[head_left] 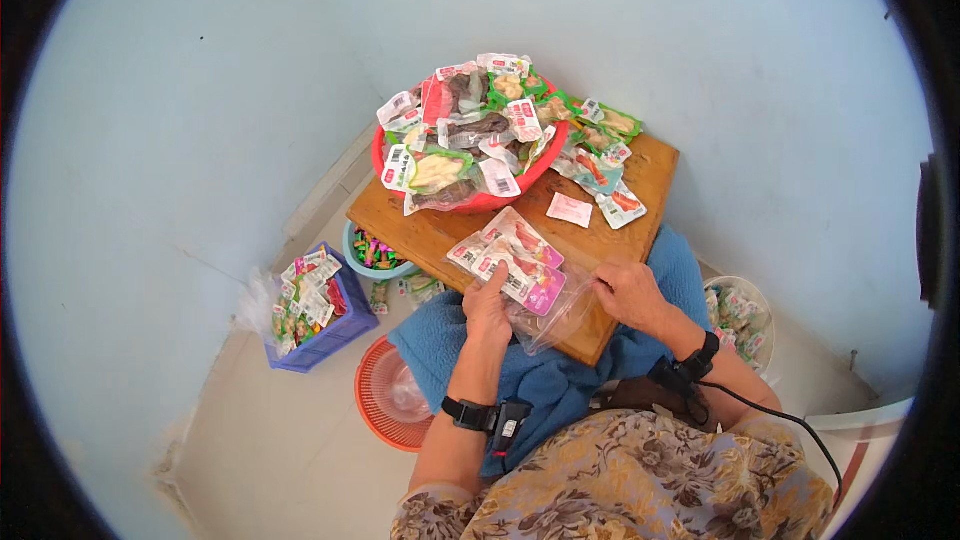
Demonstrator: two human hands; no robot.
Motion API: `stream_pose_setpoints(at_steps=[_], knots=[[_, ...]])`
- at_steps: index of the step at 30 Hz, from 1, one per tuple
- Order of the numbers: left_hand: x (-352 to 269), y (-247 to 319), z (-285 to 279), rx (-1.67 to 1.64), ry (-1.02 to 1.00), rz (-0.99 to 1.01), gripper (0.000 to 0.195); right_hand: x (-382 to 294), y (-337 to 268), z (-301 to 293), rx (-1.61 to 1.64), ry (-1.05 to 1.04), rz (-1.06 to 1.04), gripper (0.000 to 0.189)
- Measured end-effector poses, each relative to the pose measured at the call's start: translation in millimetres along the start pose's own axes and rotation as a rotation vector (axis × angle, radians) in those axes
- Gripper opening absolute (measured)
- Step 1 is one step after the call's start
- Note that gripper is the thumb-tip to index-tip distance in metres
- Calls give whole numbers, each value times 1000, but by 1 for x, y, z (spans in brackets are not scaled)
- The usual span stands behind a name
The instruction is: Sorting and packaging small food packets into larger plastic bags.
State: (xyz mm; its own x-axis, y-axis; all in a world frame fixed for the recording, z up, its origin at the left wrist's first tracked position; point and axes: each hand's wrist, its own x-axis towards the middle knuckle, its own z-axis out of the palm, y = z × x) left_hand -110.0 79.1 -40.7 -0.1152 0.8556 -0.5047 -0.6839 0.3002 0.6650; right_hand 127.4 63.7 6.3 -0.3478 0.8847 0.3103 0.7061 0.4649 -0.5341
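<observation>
Above the near edge of a wooden table [420, 232], my left hand [489, 306] grips several white-and-purple snack packets [517, 277], its thumb lying across the front one. A clear plastic bag [559, 315] spreads from beneath the packets toward the right. Its edge is pinched between the fingers of my right hand [630, 296]. Whether any packet lies inside the bag, I cannot tell. Beyond my hands, a red basin [534, 184] is heaped with sealed snack packets [435, 169]. A small pink-and-white packet [570, 210] lies flat on the table.
More snack packets [600, 157] spread right of the basin. On the floor at left stand a blue basin [349, 247] of wrapped candies, a purple-blue crate [322, 349] and an orange basket [375, 412]. A white bucket [765, 315] of packets stands right. A blue cloth [555, 382] covers my lap.
</observation>
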Motion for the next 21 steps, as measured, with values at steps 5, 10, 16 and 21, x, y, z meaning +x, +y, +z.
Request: stream_pose_setpoints(at_steps=[5, 10, 16, 21], knots=[[0, 0, 16, -60, 85, 21, 36, 4, -3, 0, -27, 16, -57, 9], [13, -2, 7, -81, -13, -72, 39, 4, -9, -3, -34, 2, -77, 8], [10, -9, 8, -163, -187, -91, 39, 4, -16, -4, 56, 6, -55, 9], [9, -22, 12, -127, -201, -310, 37, 4, -14, 1, 15, -15, -11, 9]])
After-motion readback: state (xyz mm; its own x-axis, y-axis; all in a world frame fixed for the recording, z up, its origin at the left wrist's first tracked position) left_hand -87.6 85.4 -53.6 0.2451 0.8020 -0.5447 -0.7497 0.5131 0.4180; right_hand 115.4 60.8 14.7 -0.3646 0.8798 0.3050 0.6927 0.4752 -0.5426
